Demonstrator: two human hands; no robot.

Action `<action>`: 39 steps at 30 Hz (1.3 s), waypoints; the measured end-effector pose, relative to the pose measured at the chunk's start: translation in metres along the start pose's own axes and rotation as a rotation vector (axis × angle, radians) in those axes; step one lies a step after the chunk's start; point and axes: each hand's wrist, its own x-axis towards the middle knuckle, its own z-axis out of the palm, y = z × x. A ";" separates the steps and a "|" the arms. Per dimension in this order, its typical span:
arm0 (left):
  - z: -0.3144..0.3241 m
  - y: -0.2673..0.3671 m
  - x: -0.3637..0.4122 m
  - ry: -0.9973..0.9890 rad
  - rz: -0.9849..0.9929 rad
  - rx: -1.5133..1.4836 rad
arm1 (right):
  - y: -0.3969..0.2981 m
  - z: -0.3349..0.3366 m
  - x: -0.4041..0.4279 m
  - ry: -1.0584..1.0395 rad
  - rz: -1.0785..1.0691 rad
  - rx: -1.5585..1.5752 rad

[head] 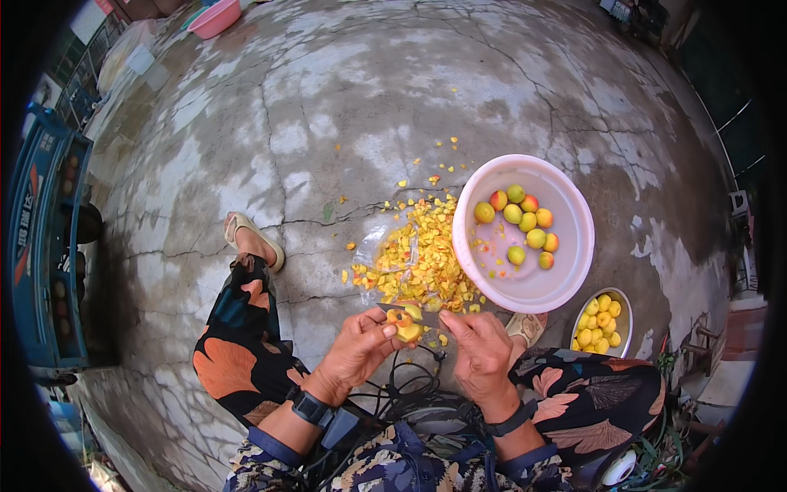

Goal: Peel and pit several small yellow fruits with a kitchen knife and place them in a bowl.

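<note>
My left hand (355,345) holds a partly peeled yellow fruit (407,331), which looks like a peach. Some red skin and a dark spot show on it. In my right hand (482,347) is a knife (429,319), its dark blade lying against the fruit's far side. Just beyond both hands a heap of yellow and red peelings (424,249) covers a clear plastic sheet (373,240) on the ground. A pale pink basin (524,302) stands against the heap's right side, with several unpeeled yellow, green and red fruits (527,221) inside.
A metal bowl (628,320) of peeled yellow fruits (596,326) sits at the right, beside my knee. Black cables (399,387) hang between my legs. A blue vehicle (49,246) stands at the left. Far off is another pink basin (215,18). The concrete ground (369,80) is cracked.
</note>
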 end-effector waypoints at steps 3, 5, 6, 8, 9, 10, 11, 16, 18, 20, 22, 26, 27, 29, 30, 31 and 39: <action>0.001 0.004 -0.002 -0.091 0.001 0.034 | 0.014 -0.006 -0.005 0.008 0.211 -0.050; 0.004 0.005 -0.004 -0.035 -0.022 0.039 | 0.010 -0.011 -0.002 0.017 0.216 -0.027; 0.004 0.004 -0.004 -0.034 -0.017 0.037 | 0.006 -0.011 0.000 0.027 0.187 0.027; 0.003 -0.001 -0.003 -0.025 0.025 0.096 | -0.002 -0.011 0.003 0.033 0.153 0.084; 0.004 -0.001 -0.003 -0.026 0.027 0.094 | -0.006 -0.011 0.002 0.035 0.065 0.058; 0.006 0.001 -0.003 -0.005 0.033 0.140 | -0.009 -0.011 0.001 0.037 -0.023 0.033; 0.007 0.002 -0.003 0.016 0.038 0.185 | -0.013 -0.011 0.000 0.035 -0.026 0.033; -0.005 -0.004 -0.002 -0.091 0.236 0.222 | -0.023 -0.010 -0.001 -0.071 -0.278 -0.084; -0.007 -0.005 -0.002 -0.061 0.227 0.253 | -0.024 -0.010 -0.002 -0.106 -0.291 -0.106; -0.010 -0.007 -0.002 -0.030 0.217 0.285 | -0.023 -0.007 -0.004 -0.088 -0.296 -0.116; -0.011 -0.009 -0.002 -0.039 0.231 0.243 | -0.024 -0.007 -0.003 -0.086 -0.296 -0.124; -0.008 -0.007 -0.002 0.035 0.145 0.391 | -0.024 -0.007 -0.002 -0.096 -0.295 -0.152; -0.009 -0.008 -0.002 0.019 0.177 0.370 | -0.024 -0.007 -0.002 -0.098 -0.296 -0.150; -0.013 -0.009 -0.003 0.005 0.209 0.348 | -0.024 -0.007 -0.001 -0.108 -0.291 -0.144; -0.015 -0.010 -0.002 -0.038 0.222 0.293 | -0.024 -0.007 -0.001 -0.109 -0.289 -0.145; -0.015 -0.010 -0.001 -0.081 0.235 0.237 | -0.023 -0.007 -0.002 -0.097 -0.288 -0.145; 0.007 -0.001 -0.006 0.039 0.084 0.213 | -0.003 -0.011 0.001 0.010 -0.043 -0.073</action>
